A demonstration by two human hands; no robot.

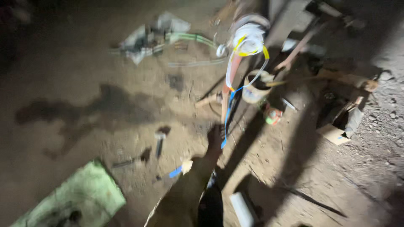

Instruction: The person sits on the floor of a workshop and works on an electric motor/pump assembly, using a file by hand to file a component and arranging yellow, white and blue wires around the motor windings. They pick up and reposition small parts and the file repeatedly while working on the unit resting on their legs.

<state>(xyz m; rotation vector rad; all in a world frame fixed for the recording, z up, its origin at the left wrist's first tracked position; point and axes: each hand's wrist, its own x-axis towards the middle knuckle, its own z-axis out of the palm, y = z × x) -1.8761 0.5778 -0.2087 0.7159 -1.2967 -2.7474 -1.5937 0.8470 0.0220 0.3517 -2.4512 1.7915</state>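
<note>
Nearest, a crumpled pale-green cloth (pixel 80 197) lies on the gritty brown dirt floor (pixel 105 126), beside a short white plastic pipe (pixel 242 209). Only one arm shows, and which side cannot be told; its hand (pixel 214 137) is clenched on a thin blue strap (pixel 227 115). Left of it lies a small metal-headed hammer (pixel 159 142). Farther off, the strap rises past a round beige bucket (pixel 254 87) to a white coil with yellow bands (pixel 248 38).

Torn brown cardboard box (pixel 341 126) on dirt at three o'clock, crumpled pale wrapper (pixel 139 42) at eleven o'clock, flat green sack (pixel 80 197) at seven o'clock, all blurred
</note>
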